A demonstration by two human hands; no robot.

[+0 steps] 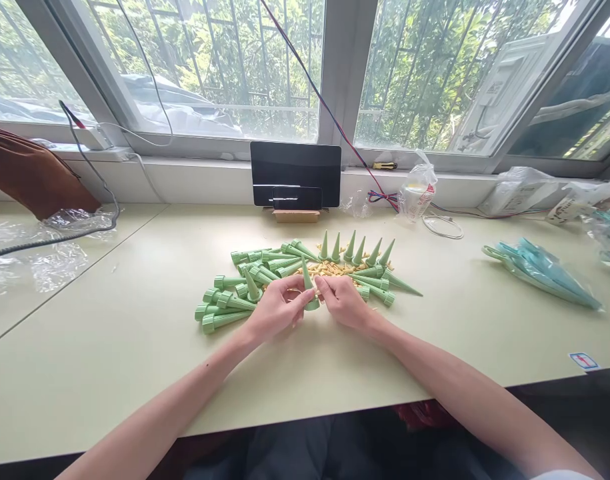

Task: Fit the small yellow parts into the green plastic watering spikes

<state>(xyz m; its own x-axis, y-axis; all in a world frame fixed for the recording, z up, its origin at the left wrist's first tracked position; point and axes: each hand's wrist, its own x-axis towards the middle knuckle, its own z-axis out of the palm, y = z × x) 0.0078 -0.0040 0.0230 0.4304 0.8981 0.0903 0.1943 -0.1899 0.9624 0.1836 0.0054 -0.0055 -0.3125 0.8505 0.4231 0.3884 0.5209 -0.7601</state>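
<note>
My left hand [273, 308] and my right hand [343, 301] meet at the table's middle, both pinched around one green cone-shaped spike [309, 288] held tip up. Just behind them lies a heap of small yellowish pieces [335, 269]. Several green spikes [235, 300] lie on their sides to the left. More stand upright in a row [355, 250] behind the heap, and a few lie to the right [379, 283].
A dark tablet [295, 175] stands on a holder by the window. Bagged teal parts [539, 270] lie at right, plastic bags [419, 190] and cables on the sill, clear wrap [29, 260] and a brown bag [32, 175] at left. The table's front edge [305, 413] is near.
</note>
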